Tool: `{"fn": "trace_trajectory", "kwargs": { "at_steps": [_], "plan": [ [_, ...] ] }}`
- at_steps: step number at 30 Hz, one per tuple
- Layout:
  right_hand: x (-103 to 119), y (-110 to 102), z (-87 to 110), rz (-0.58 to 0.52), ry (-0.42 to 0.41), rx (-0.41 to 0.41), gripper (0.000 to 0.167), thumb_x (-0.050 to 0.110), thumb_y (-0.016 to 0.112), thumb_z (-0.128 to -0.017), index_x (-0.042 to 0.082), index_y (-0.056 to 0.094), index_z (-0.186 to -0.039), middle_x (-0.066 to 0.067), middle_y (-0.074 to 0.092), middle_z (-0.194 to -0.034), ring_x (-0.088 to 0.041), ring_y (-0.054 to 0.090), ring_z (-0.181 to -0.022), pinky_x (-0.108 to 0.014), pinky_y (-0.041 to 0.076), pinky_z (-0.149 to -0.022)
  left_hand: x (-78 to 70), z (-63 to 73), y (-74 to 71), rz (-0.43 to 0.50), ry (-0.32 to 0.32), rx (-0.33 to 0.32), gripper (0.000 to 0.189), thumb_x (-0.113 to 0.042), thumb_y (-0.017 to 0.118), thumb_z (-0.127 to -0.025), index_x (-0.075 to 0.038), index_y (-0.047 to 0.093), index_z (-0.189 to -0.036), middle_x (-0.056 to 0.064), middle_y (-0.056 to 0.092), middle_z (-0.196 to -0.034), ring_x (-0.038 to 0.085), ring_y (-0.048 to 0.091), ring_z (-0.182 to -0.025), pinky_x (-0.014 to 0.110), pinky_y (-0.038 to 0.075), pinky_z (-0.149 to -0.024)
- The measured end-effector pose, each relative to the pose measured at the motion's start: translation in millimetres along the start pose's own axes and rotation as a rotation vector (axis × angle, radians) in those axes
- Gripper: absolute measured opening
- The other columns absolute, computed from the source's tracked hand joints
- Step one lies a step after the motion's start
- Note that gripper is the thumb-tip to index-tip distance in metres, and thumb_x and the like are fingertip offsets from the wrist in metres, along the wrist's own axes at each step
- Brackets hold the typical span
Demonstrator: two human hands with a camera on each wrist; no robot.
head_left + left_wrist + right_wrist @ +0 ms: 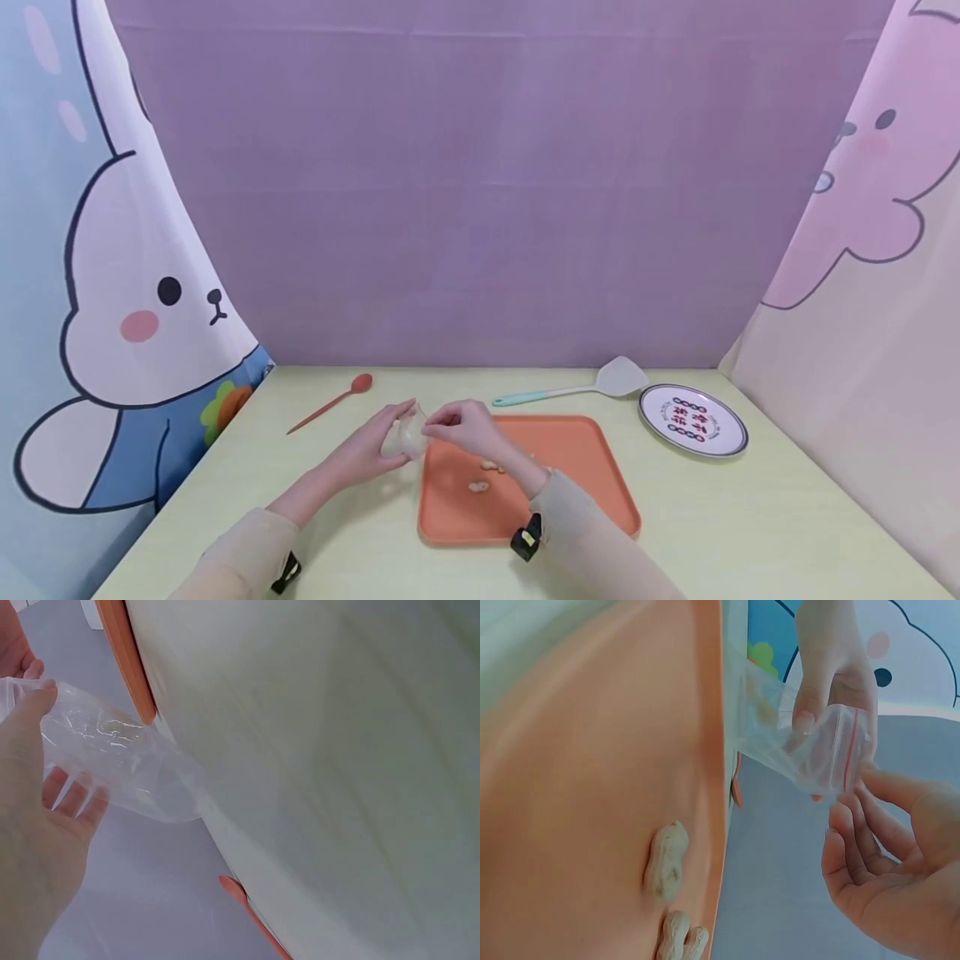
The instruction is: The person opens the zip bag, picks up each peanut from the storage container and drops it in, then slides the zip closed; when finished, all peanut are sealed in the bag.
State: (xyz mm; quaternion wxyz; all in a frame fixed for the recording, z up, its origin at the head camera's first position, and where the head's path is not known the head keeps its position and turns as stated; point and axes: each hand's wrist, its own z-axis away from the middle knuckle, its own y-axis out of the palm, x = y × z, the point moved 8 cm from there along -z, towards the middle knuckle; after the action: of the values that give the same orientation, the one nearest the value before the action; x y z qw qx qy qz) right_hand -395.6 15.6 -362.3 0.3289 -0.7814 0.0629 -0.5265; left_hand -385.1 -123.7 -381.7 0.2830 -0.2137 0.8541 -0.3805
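Observation:
A clear zip-lock bag [406, 439] with a red line along its mouth is held up above the table, left of the orange tray [581, 458]. My left hand [366, 450] grips the bag, thumb on one face and fingers on the other. At the bag's mouth, the thumb and forefinger of my right hand [896, 844] pinch the edge by the red line. Something pale yellowish shows inside the bag through the plastic. Several peanuts in their shells [666, 861] lie on the tray, partly hidden by my right forearm in the head view.
A red spoon [362, 383] lies at the back left of the table. Behind the tray is a spatula [621, 377] with a pale blade and turquoise handle. The white plate [725, 433] with red lettering sits at the right. A purple curtain hangs behind.

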Motion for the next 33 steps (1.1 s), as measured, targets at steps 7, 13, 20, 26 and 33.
{"fn": "trace_trajectory", "kwargs": {
  "at_steps": [7, 13, 20, 26, 33],
  "plan": [
    [-2, 1, 0.9, -0.032, -0.003, 0.014, 0.02, 0.018, 0.065, -0.089, 0.002, 0.07, -0.1, -0.006, 0.07, -0.09, -0.02, 0.066, -0.078, -0.034, 0.057, -0.072, -0.9, 0.5, -0.1, 0.039, 0.001, -0.005, 0.081, -0.017, 0.081, -0.072, 0.004, 0.039, -0.137, 0.012, 0.057, -0.123, 0.029, 0.055, -0.114, 0.047, 0.048, -0.094],
    [-3, 4, 1.3, -0.08, 0.013, 0.04, 0.019, 0.016, 0.064, -0.089, 0.002, 0.07, -0.1, -0.006, 0.07, -0.089, -0.032, 0.067, -0.084, -0.045, 0.056, -0.076, 3.1, 1.3, 5.5, 0.105, -0.086, 0.068, 0.092, -0.041, 0.079, -0.071, -0.001, 0.036, -0.141, 0.01, 0.053, -0.129, 0.028, 0.051, -0.12, 0.048, 0.044, -0.098],
    [-3, 2, 3.7, -0.105, 0.01, 0.023, 0.018, 0.014, 0.063, -0.089, 0.001, 0.07, -0.099, -0.009, 0.07, -0.089, -0.037, 0.066, -0.085, -0.047, 0.056, -0.076, 3.2, 2.0, 3.8, 0.15, -0.15, 0.086, 0.091, -0.047, 0.077, -0.072, -0.007, 0.037, -0.142, 0.004, 0.051, -0.132, 0.023, 0.05, -0.123, 0.046, 0.044, -0.1],
    [-1, -3, 7.8, -0.132, 0.009, 0.014, 0.017, 0.013, 0.062, -0.09, 0.0, 0.07, -0.099, -0.016, 0.069, -0.092, -0.036, 0.066, -0.084, -0.045, 0.056, -0.076, 1.2, 0.4, 1.7, 0.116, -0.133, 0.076, 0.087, -0.049, 0.075, -0.074, -0.007, 0.038, -0.14, 0.003, 0.052, -0.129, 0.021, 0.051, -0.121, 0.045, 0.045, -0.099],
    [-1, -21, 18.5, -0.071, -0.045, -0.009, 0.016, 0.013, 0.063, -0.09, 0.002, 0.07, -0.1, -0.017, 0.07, -0.093, -0.026, 0.066, -0.079, -0.023, 0.054, -0.066, -1.8, 0.8, 0.1, 0.108, -0.088, 0.041, 0.082, -0.039, 0.078, -0.074, -0.003, 0.042, -0.138, 0.006, 0.053, -0.126, 0.025, 0.054, -0.115, 0.046, 0.047, -0.095]
  ]
}}
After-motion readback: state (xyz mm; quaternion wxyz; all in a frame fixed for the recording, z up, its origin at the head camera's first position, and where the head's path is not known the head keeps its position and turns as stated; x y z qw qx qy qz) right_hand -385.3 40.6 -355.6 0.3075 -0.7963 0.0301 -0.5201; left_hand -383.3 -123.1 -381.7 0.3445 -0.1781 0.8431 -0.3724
